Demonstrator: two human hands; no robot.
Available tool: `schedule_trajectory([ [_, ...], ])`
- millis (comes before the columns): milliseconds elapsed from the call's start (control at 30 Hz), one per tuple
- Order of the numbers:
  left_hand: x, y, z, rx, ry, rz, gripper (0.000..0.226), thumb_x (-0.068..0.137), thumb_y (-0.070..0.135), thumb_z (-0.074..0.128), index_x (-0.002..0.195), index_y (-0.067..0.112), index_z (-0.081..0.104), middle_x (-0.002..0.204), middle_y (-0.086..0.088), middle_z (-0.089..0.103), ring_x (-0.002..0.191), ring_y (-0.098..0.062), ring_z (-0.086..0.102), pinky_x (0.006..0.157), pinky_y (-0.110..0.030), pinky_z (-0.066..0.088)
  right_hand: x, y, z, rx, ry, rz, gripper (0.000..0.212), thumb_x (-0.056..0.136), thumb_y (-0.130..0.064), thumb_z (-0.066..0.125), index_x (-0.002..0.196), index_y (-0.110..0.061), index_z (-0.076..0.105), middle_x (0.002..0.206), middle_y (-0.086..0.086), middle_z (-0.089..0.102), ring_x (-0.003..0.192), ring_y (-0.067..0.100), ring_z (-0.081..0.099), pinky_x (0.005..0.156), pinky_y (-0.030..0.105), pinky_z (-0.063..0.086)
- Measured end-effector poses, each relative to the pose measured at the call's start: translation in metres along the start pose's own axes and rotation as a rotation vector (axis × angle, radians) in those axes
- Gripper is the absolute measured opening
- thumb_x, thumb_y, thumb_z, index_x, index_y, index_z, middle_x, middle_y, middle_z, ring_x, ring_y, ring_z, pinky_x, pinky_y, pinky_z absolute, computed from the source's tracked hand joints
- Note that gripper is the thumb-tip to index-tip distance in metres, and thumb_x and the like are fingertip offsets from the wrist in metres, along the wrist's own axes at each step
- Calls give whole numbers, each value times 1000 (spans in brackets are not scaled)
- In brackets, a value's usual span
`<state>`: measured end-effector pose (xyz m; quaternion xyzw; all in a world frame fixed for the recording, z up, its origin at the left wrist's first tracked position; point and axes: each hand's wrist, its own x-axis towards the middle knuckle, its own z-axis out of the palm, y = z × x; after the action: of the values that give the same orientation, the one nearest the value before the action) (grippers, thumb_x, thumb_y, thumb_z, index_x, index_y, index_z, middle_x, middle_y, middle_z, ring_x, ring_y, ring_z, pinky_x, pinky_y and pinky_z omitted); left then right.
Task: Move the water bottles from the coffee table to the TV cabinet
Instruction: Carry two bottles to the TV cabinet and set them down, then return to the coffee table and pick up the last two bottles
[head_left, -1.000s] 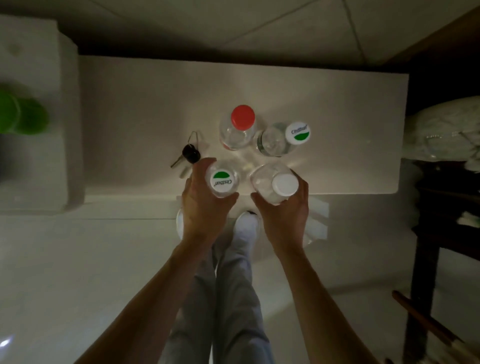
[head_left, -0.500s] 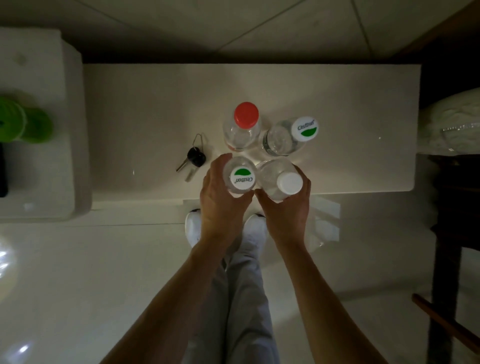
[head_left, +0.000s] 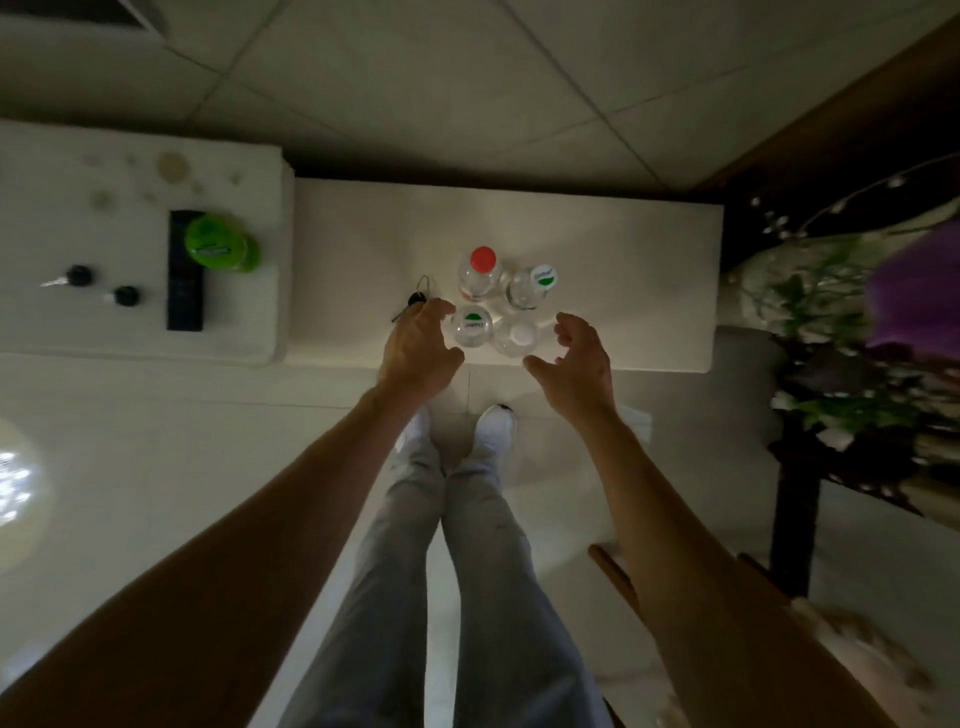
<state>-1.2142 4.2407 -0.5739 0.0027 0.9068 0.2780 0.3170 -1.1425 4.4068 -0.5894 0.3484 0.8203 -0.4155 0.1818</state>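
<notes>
Several clear water bottles stand together on a white surface (head_left: 623, 270). At the back are a red-capped bottle (head_left: 481, 270) and a bottle with a green-and-white cap (head_left: 534, 285). In front stand another green-and-white-capped bottle (head_left: 471, 326) and a white-capped bottle (head_left: 516, 336). My left hand (head_left: 420, 347) hovers just left of the front pair, fingers loosely curved, holding nothing. My right hand (head_left: 576, 364) hovers to their right, fingers spread and apart from the bottles.
A key with a black fob (head_left: 413, 302) lies left of the bottles, under my left fingertips. A higher white block at left carries a green lidded tub (head_left: 218, 244), a black remote (head_left: 185, 280) and small keys (head_left: 78, 275). Flowers (head_left: 852, 332) stand at right.
Both hands have let go of the two front bottles and drawn apart. The bottles now stand on the surface. The camera has risen, so the view is wider.
</notes>
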Motion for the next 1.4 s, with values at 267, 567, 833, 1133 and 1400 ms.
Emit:
schedule_trajectory([
  [267,-102,72,-104,356,-89,110,27,90,26,55,111,14,65,109,-8,68,96,-25,63,78,-32,48,-91,-97,-98,-305,-119,-240,31,94,-25,55,121,-12,63,124,8,65,112,23,60,93,31,46],
  [567,-197,107,-183,448,51,119,29,94,31,46,111,14,62,108,-7,68,98,-24,63,80,-35,49,-164,-166,-145,-519,-275,-492,30,96,-29,52,111,-9,70,114,12,68,104,24,62,86,30,45],
  [833,-258,86,-213,405,143,89,33,96,39,45,115,15,58,113,-4,64,101,-18,59,79,-28,43,-207,-210,-144,-685,-355,-688,33,99,-30,50,118,-6,64,117,12,67,105,26,63,88,36,50],
  [1133,-350,35,-222,311,291,-6,33,94,41,48,113,17,59,115,-3,61,108,-20,57,93,-36,47,-286,-227,-105,-734,-398,-821,31,96,-31,55,117,-11,64,118,7,68,108,24,62,87,31,46],
  [1400,-481,-48,-193,207,430,-104,30,94,41,51,113,20,60,113,0,63,104,-18,59,87,-34,49,-396,-194,-44,-867,-489,-957,32,96,-33,54,114,-9,64,114,10,68,102,26,63,90,41,52],
])
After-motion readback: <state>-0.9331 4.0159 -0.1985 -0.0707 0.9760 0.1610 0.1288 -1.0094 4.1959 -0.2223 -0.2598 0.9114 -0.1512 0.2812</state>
